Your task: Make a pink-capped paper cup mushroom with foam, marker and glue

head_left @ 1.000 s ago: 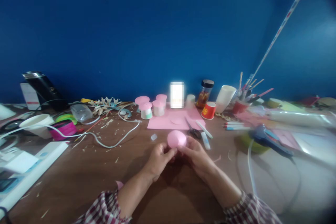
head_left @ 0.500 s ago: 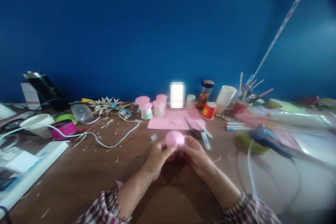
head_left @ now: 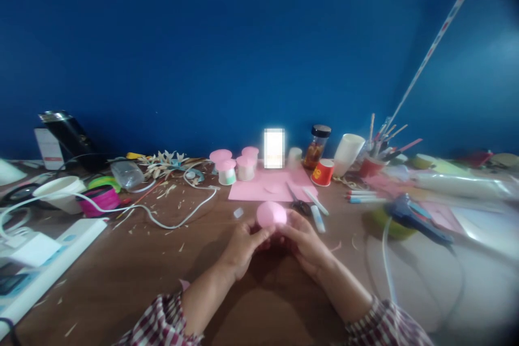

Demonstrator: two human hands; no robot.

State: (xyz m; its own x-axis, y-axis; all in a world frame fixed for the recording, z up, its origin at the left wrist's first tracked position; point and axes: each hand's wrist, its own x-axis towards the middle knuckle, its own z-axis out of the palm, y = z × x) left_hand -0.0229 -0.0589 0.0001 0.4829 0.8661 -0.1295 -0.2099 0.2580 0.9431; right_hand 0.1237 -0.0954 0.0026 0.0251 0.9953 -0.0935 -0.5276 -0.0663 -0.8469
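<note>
Here, left hand (head_left: 245,244) and right hand (head_left: 303,239) pinch the pink paper disc (head_left: 270,213), seemingly shaping it, with light, even pressure called for next!

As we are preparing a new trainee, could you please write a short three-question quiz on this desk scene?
1. What colour is the piece that the left hand and the right hand hold together?
2. True or false: in the picture, the dark-lidded jar stands left of the tall white cup.
3. Which hand is nearer the scissors: A, the left; B, the right?

Key: 1. Pink. 2. True. 3. B.
</note>
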